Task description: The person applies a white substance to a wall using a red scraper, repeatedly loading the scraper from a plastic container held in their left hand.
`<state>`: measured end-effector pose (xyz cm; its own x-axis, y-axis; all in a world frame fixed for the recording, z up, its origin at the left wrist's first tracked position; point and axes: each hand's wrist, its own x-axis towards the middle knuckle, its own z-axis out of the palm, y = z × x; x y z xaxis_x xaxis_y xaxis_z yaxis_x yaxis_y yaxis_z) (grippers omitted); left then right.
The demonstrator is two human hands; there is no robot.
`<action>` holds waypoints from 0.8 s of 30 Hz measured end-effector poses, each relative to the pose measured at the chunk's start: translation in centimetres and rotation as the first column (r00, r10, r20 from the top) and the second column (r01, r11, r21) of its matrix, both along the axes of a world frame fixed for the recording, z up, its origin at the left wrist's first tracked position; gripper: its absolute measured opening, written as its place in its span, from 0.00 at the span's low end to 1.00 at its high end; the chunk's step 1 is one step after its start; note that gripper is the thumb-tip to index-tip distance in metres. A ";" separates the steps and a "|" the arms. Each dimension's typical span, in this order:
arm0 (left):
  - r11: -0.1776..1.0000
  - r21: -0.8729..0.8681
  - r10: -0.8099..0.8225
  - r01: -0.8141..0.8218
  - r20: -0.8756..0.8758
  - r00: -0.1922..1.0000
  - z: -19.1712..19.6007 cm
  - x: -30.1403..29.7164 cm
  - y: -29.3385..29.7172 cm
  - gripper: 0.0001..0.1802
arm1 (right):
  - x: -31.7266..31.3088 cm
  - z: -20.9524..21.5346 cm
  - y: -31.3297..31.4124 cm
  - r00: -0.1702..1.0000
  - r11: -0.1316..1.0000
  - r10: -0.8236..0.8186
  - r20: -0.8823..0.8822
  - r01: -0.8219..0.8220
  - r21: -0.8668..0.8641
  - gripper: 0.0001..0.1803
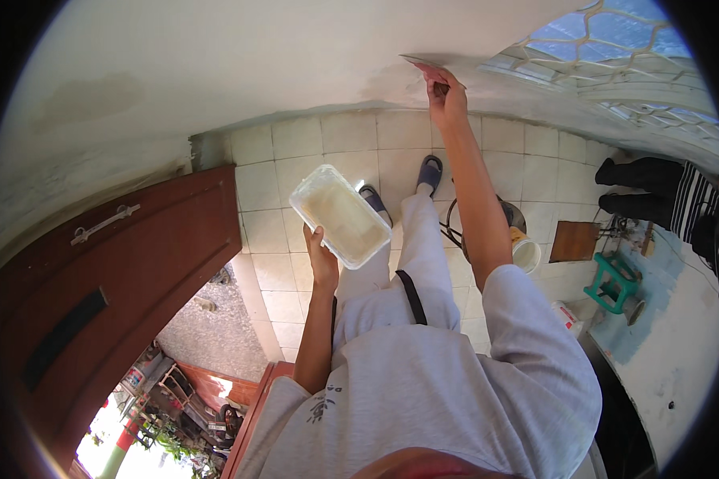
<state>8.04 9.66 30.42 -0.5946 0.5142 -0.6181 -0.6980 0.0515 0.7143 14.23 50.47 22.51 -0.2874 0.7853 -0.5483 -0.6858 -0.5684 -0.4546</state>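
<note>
My left hand grips the side of a clear rectangular plastic tub, with the thumb over its rim. A pale, whitish layer coats the inside of the tub. My right arm is stretched out, and its hand is closed round the handle of a putty knife. The thin blade lies at or very close to the off-white wall; whether it touches is hard to tell. A slightly darker patch marks the wall beside the knife.
A brown wooden door stands at the left beside an opening. White lattice covers a window at upper right. On the tiled floor are a bucket and a green stool. Another person's dark-clad legs show at right.
</note>
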 end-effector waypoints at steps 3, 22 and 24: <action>0.998 -0.021 0.053 -0.053 0.017 0.998 -0.9 -0.1 -0.6 0.38 | 1.2 1.3 -2.5 0.997 0.998 -0.069 0.039 0.069 0.005 0.07; 0.999 0.038 0.030 -0.027 -0.066 0.997 -0.4 0.0 -0.3 0.41 | 2.0 1.1 1.0 0.999 0.998 -0.047 0.004 0.047 0.040 0.05; 0.999 0.041 0.017 -0.015 -0.067 0.998 -0.7 -0.2 -0.3 0.40 | 2.9 1.4 -1.4 0.995 0.997 -0.071 0.067 0.070 0.014 0.05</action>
<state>7.89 9.34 29.72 -0.6424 0.5280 -0.5555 -0.6489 0.0110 0.7608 17.09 49.03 23.91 -0.1939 0.8086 -0.5554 -0.6918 -0.5142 -0.5071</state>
